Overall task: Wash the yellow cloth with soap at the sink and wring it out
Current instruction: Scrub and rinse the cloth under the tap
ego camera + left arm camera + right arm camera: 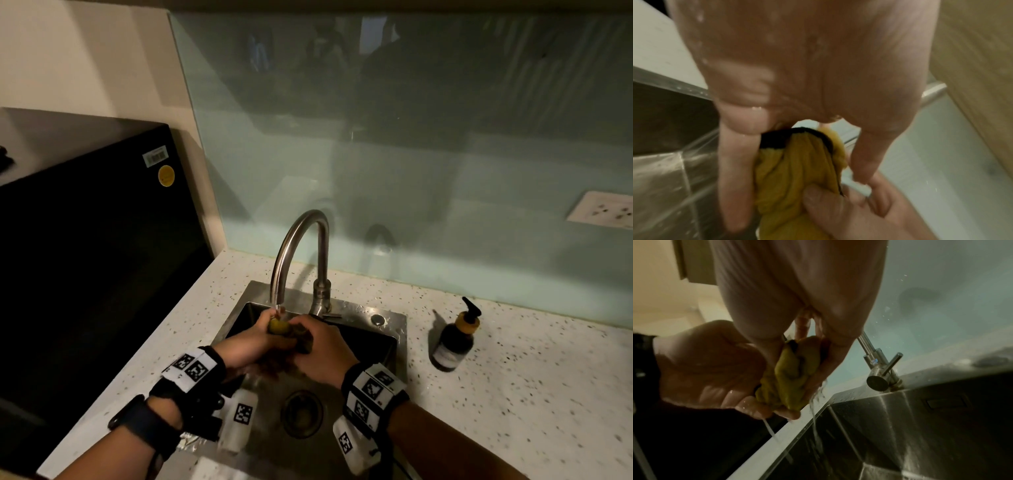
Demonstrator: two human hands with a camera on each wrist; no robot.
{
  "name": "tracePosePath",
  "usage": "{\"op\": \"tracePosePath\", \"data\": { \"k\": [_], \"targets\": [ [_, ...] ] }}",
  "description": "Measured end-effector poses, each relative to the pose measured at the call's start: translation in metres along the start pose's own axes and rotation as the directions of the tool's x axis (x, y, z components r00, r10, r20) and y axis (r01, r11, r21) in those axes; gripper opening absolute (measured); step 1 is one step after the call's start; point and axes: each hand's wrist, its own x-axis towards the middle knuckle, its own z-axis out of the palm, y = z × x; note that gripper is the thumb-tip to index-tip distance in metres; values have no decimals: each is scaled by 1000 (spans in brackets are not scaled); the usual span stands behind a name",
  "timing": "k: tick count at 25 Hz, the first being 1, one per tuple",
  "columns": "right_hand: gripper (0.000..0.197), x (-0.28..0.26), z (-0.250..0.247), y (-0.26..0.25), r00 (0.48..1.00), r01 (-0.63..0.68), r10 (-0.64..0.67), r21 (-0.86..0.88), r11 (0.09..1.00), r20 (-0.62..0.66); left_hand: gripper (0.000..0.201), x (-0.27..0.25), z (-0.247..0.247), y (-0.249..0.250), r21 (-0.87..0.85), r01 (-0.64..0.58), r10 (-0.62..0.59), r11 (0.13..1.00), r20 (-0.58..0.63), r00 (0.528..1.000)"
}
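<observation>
Head view: the left hand (255,341) and right hand (320,349) are pressed together over the square stainless-steel sink (394,346), both clamped on the bunched yellow cloth with dark edging (278,327), under water from the curved steel tap (301,246); a dark pump soap bottle (455,339) stands on the speckled white counter (531,377).
Left wrist view: curled fingers (735,170) grip the cloth (795,170).
Right wrist view: water streams off the cloth (789,374) into the basin (920,426).
</observation>
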Motion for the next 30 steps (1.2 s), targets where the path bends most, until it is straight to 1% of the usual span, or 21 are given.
{"op": "tracePosePath", "data": {
  "k": [2, 4, 5, 7, 8, 9, 10, 11, 13, 14, 16, 17, 19, 20, 22, 24, 26, 27, 28, 30],
  "targets": [
    [41, 1, 1, -1, 997, -46, 49, 53, 998, -53, 37, -4, -3, 7, -56, 2, -1, 998, 18, 1000],
    [39, 2, 3, -3, 998, -21, 26, 95, 995, -58, 40, -1, -5, 10, -78, 14, -13, 997, 11, 1000],
    [44, 1, 3, -5, 999, -4, 9, 101, 995, -48, 46, 2, -6, 9, -75, 27, -27, 997, 6, 1000],
    [67, 0, 3, -7, 1000, 5, -6, 122, 993, 5, 59, 11, -7, 3, -53, 63, -64, 997, -17, 998],
    [80, 0, 2, -9, 999, -4, -2, 135, 991, 41, 55, 13, -6, 0, -40, 70, -72, 997, -40, 997],
    [90, 0, 3, -10, 997, -15, 4, 135, 991, 81, 47, 15, -5, -3, -3, 76, -76, 997, -74, 994],
    [94, 1, 3, -11, 994, -12, -1, 114, 993, 112, 41, 18, -3, -6, 47, 72, -67, 996, -105, 992],
    [91, 3, 5, -11, 992, 3, -12, 68, 998, 126, 41, 21, -2, -9, 105, 69, -57, 992, -116, 992],
    [72, 4, 6, -13, 992, 22, -23, 5, 1000, 125, 45, 20, 4, -9, 157, 60, -43, 986, -109, 993],
    [61, 4, 6, -14, 992, 14, -13, -9, 1000, 127, 45, 19, 5, -9, 136, 71, -57, 988, -102, 993],
    [33, 4, 4, -14, 990, 7, -2, -36, 999, 140, 47, 14, 4, -6, 47, 133, -130, 990, -73, 989],
    [23, 4, 3, -12, 990, 6, 0, -38, 999, 143, 50, 8, 4, -3, 14, 156, -156, 988, -31, 987],
    [14, 5, 1, -12, 992, -1, 6, -38, 999, 124, 54, 2, -2, 1, -26, 143, -141, 989, 45, 989],
    [14, 5, -1, -14, 995, 0, 5, -51, 999, 100, 53, 2, -4, 3, -39, 113, -110, 993, 74, 991],
    [21, 6, -4, -16, 999, 14, -12, -49, 999, 43, 45, 7, -12, 0, -8, 10, -9, 1000, 76, 997],
    [37, 5, -6, -19, 1000, -5, 5, -6, 1000, 13, 35, 13, -18, -5, 139, -69, 67, 988, 18, 998],
    [54, 5, -7, -17, 997, -65, 63, 22, 998, 49, 27, 19, -21, -7, 250, -61, 77, 966, -55, 996],
    [58, 5, -7, -17, 992, -102, 99, 27, 994, 81, 24, 23, -23, -8, 283, -43, 70, 958, -84, 994],
    [55, 5, -7, -17, 986, -128, 123, 37, 991, 116, 22, 25, -23, -9, 315, -15, 51, 949, -106, 993],
    [38, 7, -4, -16, 982, -121, 114, 35, 992, 154, 24, 30, -22, -10, 352, 48, 3, 935, -141, 990]
  ]
}}
